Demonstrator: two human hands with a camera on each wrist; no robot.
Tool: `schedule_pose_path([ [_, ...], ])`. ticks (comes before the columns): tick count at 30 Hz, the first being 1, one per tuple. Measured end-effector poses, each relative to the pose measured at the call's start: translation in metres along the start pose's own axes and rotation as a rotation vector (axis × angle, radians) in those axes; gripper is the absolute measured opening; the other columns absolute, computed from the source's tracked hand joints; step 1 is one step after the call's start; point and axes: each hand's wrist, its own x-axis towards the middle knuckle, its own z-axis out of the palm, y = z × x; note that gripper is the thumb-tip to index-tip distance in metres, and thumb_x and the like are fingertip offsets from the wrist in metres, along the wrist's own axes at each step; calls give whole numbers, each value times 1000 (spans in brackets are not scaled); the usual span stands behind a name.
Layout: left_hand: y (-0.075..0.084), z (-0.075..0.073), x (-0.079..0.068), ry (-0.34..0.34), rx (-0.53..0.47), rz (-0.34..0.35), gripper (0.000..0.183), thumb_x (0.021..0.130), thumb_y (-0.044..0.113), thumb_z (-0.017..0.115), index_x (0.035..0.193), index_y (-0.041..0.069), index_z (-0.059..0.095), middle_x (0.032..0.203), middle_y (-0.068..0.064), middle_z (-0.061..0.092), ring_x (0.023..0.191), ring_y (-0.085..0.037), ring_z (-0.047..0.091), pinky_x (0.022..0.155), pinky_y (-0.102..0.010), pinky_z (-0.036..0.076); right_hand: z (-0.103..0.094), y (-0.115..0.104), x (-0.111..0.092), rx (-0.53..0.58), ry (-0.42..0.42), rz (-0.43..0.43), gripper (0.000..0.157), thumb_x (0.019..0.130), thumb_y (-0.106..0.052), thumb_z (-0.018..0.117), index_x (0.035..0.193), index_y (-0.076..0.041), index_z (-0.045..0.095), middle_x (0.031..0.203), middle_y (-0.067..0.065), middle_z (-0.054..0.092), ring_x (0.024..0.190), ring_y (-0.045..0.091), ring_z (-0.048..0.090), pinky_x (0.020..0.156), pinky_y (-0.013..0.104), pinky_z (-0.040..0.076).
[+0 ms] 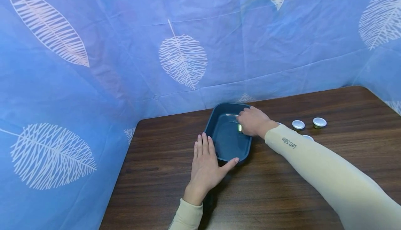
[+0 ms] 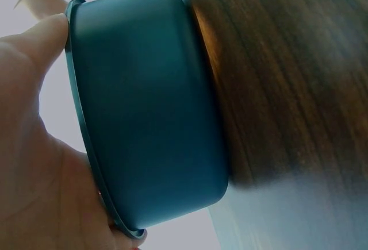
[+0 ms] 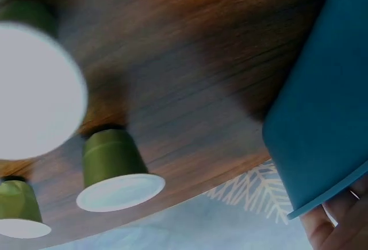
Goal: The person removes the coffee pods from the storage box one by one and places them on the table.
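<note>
A dark teal basin [image 1: 230, 140] sits on the table. My left hand [image 1: 205, 165] rests against its near left corner, fingers straight along the side; the thumb [image 2: 49, 37] touches the rim. My right hand [image 1: 252, 121] reaches over the right rim, fingers bent down inside. At its near side a green-gold coffee capsule [image 1: 240, 128] shows, pinched by the fingers and partly hidden behind them. Several more green capsules stand lid up to the right of the basin, among them one capsule [image 1: 319, 122] and another capsule [image 1: 298, 124]; the right sleeve partly covers others.
The dark wooden table [image 1: 156, 160] has its back edge close behind the basin. A blue cloth [image 1: 125, 48] with white leaf prints hangs behind and to the left. In the right wrist view a capsule [image 3: 115, 166] stands between the basin wall and other capsules.
</note>
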Motion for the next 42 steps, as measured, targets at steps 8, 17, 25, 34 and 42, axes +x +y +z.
schedule_pose_path([
  [8, 0, 0, 1, 24, 14, 10, 120, 93, 85, 54, 169, -1, 24, 181, -22, 12, 170, -37, 7, 137, -54, 16, -2, -1, 2, 78, -7, -13, 9, 99, -7, 71, 101, -8, 80, 95, 9, 75, 89, 26, 66, 91, 49, 60],
  [17, 0, 0, 1, 13, 18, 7, 119, 93, 86, 52, 170, -1, 23, 181, -21, 10, 170, -37, 6, 138, -53, 15, -4, -4, 5, 55, -30, -39, 9, 101, -6, 72, 98, -9, 80, 95, 10, 73, 87, 27, 65, 88, 47, 60],
  [25, 1, 0, 1, 18, 11, 7, 119, 93, 85, 53, 169, -2, 23, 181, -21, 11, 170, -37, 7, 138, -53, 16, -2, -5, 4, -42, 47, -64, 8, 100, -9, 75, 106, -8, 81, 102, 11, 75, 91, 28, 67, 92, 46, 62],
  [34, 0, 1, 0, 15, 3, 6, 120, 93, 85, 54, 170, -2, 21, 181, -21, 11, 170, -38, 7, 138, -53, 16, 1, -7, 1, -30, 105, -58, 14, 101, -8, 75, 113, -7, 81, 105, 12, 76, 95, 28, 69, 93, 45, 62],
  [42, -1, 1, 1, 18, 6, 11, 120, 93, 85, 54, 170, -2, 20, 181, -21, 11, 170, -38, 7, 138, -53, 15, 4, -6, -3, -25, 155, -57, 22, 100, -9, 77, 121, -6, 80, 108, 13, 77, 97, 29, 68, 96, 46, 62],
])
